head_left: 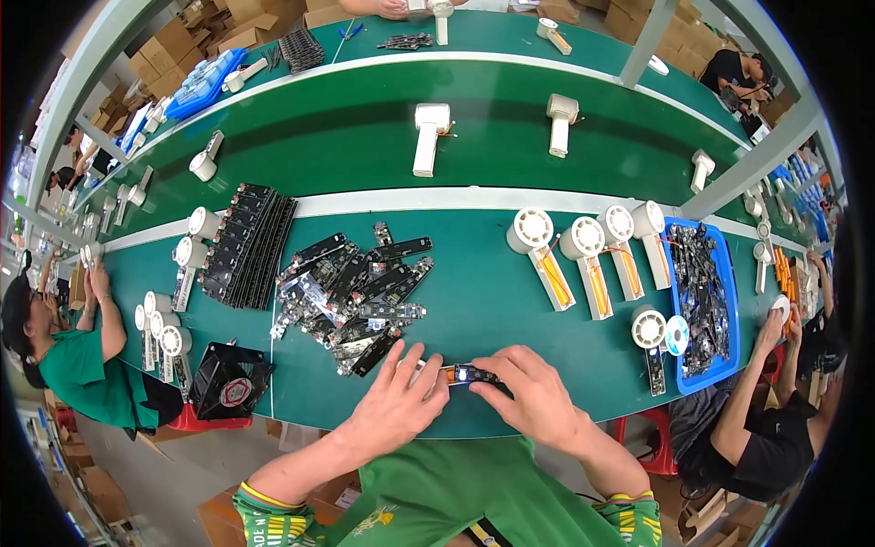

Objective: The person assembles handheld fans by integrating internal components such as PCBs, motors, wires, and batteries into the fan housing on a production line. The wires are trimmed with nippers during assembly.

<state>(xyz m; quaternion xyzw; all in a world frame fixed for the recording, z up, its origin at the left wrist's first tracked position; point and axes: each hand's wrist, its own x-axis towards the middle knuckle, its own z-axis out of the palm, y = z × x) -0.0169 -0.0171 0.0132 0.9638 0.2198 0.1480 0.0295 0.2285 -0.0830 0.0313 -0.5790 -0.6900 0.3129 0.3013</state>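
Near the table's front edge, my left hand [394,401] is closed over a white handheld fan body, mostly hidden under the fingers, with a bit of orange showing at its right end. My right hand [536,394] pinches a narrow black circuit board [463,375] by its right end; a small bright light glows on it. The board lies against the orange part, between the two hands. Just beyond my left hand is a loose heap of black circuit boards [351,292].
Stacked black board panels [241,246] stand left of the heap. White fans with orange wires [583,239] lie at the right, beside a blue tray [732,314] of boards. A black square fan [232,381] sits front left. Behind runs a green conveyor [346,137] carrying white fans. People sit at both sides.
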